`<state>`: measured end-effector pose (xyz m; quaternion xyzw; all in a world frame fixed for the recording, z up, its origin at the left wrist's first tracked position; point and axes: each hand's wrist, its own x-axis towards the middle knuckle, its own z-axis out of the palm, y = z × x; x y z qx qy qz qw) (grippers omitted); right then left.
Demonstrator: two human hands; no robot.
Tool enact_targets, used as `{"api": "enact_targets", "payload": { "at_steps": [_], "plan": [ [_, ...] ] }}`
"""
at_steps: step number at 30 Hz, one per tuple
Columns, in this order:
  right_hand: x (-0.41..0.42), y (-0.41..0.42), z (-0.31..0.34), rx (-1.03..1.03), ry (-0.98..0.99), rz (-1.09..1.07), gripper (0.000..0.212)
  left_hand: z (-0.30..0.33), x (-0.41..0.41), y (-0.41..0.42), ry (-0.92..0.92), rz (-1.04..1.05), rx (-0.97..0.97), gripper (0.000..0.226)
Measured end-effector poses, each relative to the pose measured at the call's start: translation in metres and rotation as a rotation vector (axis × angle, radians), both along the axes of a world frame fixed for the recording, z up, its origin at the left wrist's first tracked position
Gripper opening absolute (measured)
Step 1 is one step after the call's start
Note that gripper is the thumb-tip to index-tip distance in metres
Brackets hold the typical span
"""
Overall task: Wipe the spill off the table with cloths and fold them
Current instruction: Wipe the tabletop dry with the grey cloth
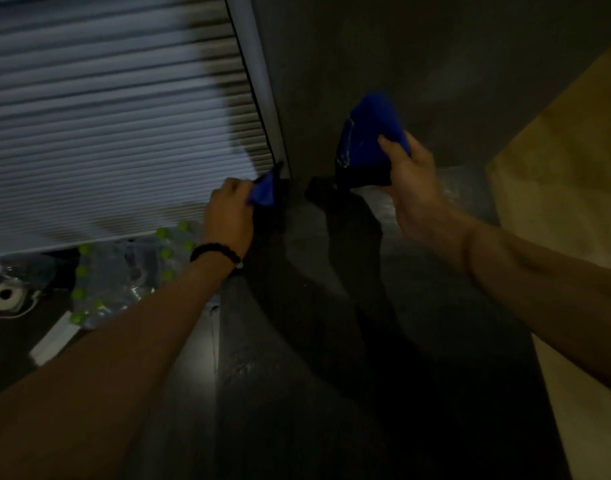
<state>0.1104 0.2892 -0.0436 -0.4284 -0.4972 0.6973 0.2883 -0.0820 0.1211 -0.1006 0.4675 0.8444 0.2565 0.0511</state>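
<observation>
The scene is dark and blurred. My right hand (409, 181) grips a bunched blue cloth (369, 129) and holds it up above a dark table surface (297, 341); the cloth's lower part falls into shadow. My left hand (227, 213), with a black bead bracelet on the wrist, grips a blue piece of cloth (264, 190) at the table's far left edge. I cannot tell whether the two blue pieces are one cloth or two. No spill shows in the dim light.
A pale slatted shutter (106, 133) fills the upper left, with a grey wall behind the table. Below the shutter sits a shrink-wrapped pack of bottles with green caps (124, 271) and a roll of tape (4, 296). A tan surface (556, 202) runs along the right.
</observation>
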Motion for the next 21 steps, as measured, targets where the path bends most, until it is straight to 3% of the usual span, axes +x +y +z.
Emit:
{"api": "enact_targets", "payload": {
  "at_steps": [3,6,10,15,21],
  "plan": [
    [-0.018,-0.014,-0.005,0.144,-0.079,0.007,0.024,0.024,-0.016,0.003,-0.302,0.419,0.312,0.017],
    [-0.042,-0.03,-0.011,0.365,-0.164,0.053,0.03,0.05,-0.044,-0.004,-0.433,0.597,0.487,0.023],
    [-0.073,-0.058,-0.028,0.667,-0.231,0.145,0.037,0.074,-0.071,-0.02,-0.423,0.643,0.595,0.023],
    [-0.093,-0.092,-0.068,0.961,-0.374,0.64,0.048,0.087,-0.076,-0.04,-0.459,0.679,0.624,0.015],
    [-0.08,-0.094,-0.094,1.299,-0.491,0.878,0.058,0.094,-0.061,-0.045,-0.514,0.691,0.726,0.022]
  ]
}}
